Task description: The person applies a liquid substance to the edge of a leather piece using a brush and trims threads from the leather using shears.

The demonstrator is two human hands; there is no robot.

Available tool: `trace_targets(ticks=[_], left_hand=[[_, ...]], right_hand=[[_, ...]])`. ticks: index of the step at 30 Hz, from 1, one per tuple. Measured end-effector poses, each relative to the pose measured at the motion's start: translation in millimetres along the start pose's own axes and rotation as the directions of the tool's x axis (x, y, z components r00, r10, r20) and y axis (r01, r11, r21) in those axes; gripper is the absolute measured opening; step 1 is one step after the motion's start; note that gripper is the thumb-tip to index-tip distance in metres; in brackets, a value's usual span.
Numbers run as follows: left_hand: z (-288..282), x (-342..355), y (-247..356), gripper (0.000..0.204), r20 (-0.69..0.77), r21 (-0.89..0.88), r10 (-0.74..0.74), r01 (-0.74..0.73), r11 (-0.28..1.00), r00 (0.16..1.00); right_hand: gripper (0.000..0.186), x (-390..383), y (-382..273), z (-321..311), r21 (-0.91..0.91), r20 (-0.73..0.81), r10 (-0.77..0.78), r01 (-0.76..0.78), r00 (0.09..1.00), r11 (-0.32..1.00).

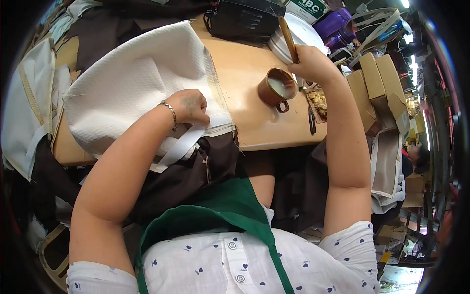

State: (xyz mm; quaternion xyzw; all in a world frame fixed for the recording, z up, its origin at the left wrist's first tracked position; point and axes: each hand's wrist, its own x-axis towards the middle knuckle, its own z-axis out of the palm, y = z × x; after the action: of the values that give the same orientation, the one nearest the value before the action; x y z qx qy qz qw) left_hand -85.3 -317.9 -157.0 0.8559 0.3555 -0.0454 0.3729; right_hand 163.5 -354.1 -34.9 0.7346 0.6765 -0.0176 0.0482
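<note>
My left hand (pixel 190 107), with fingers curled, presses on the lower edge of a white textured fabric piece (pixel 132 83). It pinches a white strap (pixel 181 147) there, and the strap's loose end hangs down toward my lap. Dark brown cloth (pixel 210 157) joins the piece below its seam. In my right hand (pixel 316 63) is a wooden-handled tool (pixel 288 39), handle pointing up and its lower end mostly hidden behind the hand and mug. Just left of that hand stands a brown mug (pixel 268 93) with whitish liquid inside.
The tan table (pixel 254 132) carries a black machine (pixel 245 19) at the back and white round lids (pixel 306 29) beside it. A black pen-like object (pixel 312 120) lies near the right edge. Cardboard boxes (pixel 379 83) stand right; more white fabric (pixel 34 98) hangs left.
</note>
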Motion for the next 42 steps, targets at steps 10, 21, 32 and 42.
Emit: trace_targets(ticks=[10, 21, 32, 42], left_hand=[[0.9, 3.6, 7.0, 0.033, 0.023, -0.017, -0.016, 0.016, 1.0, 1.0], [1.6, -1.2, 5.4, 0.031, -0.024, 0.042, -0.014, 0.015, 0.999, 1.0], [3.2, -0.6, 5.9, 0.032, -0.031, 0.024, -0.032, 0.032, 0.999, 0.999], [3.5, 1.9, 6.7, 0.032, -0.028, 0.055, -0.051, 0.052, 0.997, 0.998]], right_hand=[[0.018, -43.0, 51.9, -0.8, 0.165, -0.406, -0.033, 0.109, 0.913, 0.98], [0.006, -89.3, -39.0, 85.1, 0.882, -0.418, 0.109, 0.373, 0.902, 0.288], [0.007, -68.8, -69.3, 129.4, 0.849, -0.392, 0.126, 0.306, 0.911, 0.43], [0.006, -56.1, -63.2, 133.9, 0.841, -0.453, 0.133, 0.373, 0.881, 0.393]])
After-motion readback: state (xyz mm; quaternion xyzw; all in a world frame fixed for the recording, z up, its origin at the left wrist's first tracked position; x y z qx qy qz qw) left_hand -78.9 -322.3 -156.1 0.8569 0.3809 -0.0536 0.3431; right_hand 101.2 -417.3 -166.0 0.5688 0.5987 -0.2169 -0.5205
